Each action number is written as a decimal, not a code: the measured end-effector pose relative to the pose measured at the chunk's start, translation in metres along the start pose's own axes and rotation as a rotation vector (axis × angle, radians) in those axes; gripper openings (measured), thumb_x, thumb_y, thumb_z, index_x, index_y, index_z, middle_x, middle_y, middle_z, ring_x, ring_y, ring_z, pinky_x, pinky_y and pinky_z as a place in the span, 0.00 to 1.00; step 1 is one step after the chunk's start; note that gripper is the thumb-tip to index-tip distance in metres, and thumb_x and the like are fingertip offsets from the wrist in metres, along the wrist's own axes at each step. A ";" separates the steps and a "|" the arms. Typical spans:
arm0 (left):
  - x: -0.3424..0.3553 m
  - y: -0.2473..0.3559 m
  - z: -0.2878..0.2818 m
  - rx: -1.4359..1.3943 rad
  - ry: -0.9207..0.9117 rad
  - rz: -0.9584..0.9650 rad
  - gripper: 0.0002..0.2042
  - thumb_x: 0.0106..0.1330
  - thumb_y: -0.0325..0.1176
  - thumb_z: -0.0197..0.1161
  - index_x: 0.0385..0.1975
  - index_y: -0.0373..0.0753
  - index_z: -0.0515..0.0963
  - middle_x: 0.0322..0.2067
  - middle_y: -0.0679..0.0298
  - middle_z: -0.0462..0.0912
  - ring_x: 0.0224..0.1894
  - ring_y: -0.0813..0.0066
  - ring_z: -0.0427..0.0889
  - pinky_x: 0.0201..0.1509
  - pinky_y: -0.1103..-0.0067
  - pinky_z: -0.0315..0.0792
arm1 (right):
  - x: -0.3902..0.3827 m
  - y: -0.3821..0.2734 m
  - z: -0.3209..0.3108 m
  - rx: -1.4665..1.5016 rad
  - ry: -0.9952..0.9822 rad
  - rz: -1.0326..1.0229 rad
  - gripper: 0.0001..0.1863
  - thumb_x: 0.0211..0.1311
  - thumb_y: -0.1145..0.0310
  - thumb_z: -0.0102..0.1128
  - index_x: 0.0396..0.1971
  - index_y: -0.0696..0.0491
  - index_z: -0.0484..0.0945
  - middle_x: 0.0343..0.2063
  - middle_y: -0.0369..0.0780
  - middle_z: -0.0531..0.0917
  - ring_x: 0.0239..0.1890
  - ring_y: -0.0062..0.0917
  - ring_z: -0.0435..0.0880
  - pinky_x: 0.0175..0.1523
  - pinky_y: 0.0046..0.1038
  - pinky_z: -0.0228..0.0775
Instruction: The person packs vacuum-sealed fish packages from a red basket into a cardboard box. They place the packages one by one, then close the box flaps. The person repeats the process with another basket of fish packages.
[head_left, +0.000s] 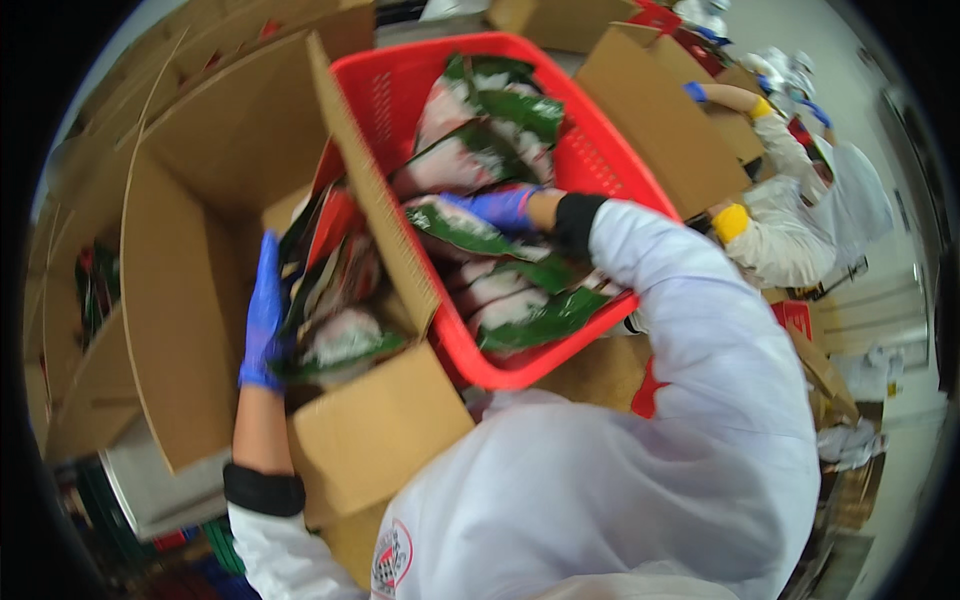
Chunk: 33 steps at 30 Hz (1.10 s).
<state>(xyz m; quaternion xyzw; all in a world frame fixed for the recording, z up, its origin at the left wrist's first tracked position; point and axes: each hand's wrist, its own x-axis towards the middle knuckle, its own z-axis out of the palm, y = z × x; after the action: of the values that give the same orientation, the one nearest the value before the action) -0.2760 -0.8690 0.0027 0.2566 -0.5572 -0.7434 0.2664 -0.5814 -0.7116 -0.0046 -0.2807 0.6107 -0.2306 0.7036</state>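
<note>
My left hand [264,315], in a blue glove, is inside an open cardboard box [185,235]. Its fingers are stretched out flat along the side of the packages there. One of these is a green-and-clear plastic package [345,335] with pale pinkish contents. To the right of the box stands a red plastic basket [500,375] holding several similar packages. My right hand [500,208], also blue-gloved, reaches into it. Its fingers close at the upper edge of one green-and-clear plastic package [452,225]; the fingertips are partly hidden.
A box flap [380,425] folds outward toward me. The box wall [375,190] stands against the basket's left side. More cardboard boxes [660,110] are beyond the basket. At the right, a person in white clothing [800,210] with blue gloves works at another box.
</note>
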 end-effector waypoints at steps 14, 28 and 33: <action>-0.001 -0.004 -0.030 0.352 -0.152 0.313 0.28 0.71 0.35 0.48 0.67 0.32 0.52 0.65 0.50 0.59 0.67 0.59 0.59 0.69 0.70 0.54 | -0.019 -0.053 0.067 -1.371 0.370 -0.203 0.28 0.61 0.43 0.52 0.50 0.50 0.79 0.50 0.44 0.80 0.56 0.37 0.76 0.59 0.41 0.64; 0.007 0.003 -0.023 0.077 0.061 -0.041 0.23 0.70 0.51 0.50 0.58 0.44 0.72 0.54 0.66 0.74 0.53 0.76 0.71 0.57 0.76 0.66 | -0.129 -0.148 0.002 -1.767 1.316 -1.018 0.12 0.56 0.60 0.58 0.37 0.47 0.81 0.29 0.41 0.83 0.32 0.37 0.83 0.37 0.36 0.74; 0.000 0.017 -0.013 0.063 0.041 -0.133 0.25 0.67 0.56 0.52 0.58 0.48 0.71 0.52 0.68 0.75 0.52 0.74 0.71 0.54 0.73 0.65 | -0.183 -0.227 0.040 -1.692 1.639 -1.380 0.03 0.55 0.69 0.58 0.24 0.51 0.75 0.22 0.43 0.77 0.24 0.39 0.77 0.30 0.34 0.72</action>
<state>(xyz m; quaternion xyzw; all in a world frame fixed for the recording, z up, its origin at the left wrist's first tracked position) -0.2654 -0.8823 0.0159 0.3163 -0.5566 -0.7361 0.2197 -0.5649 -0.7516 0.2863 -0.6508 0.5394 -0.1898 -0.4995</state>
